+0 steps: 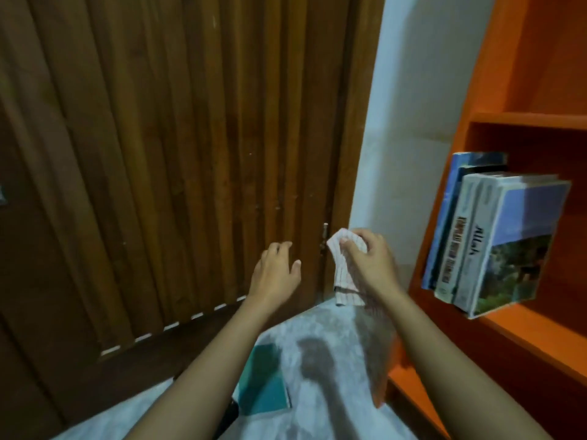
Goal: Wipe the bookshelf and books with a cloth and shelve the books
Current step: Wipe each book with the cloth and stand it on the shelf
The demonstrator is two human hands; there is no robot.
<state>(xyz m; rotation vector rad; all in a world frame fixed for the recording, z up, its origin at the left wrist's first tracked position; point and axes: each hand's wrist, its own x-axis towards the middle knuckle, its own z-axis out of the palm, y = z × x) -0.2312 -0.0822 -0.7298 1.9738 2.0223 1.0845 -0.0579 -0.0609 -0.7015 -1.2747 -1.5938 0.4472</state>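
one cloth (341,269) hangs from right hand (370,265), left hand (274,271) beside.

Striped white cloth (340,271) dangling near orange bookshelf (527,120), books (489,236) standing on its shelf, teal book (263,381) flat on floor.

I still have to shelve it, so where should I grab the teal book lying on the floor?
Probably the free left hand, from above: the teal book lies flat, so slip fingers under its exposed right long edge, thumb on top.
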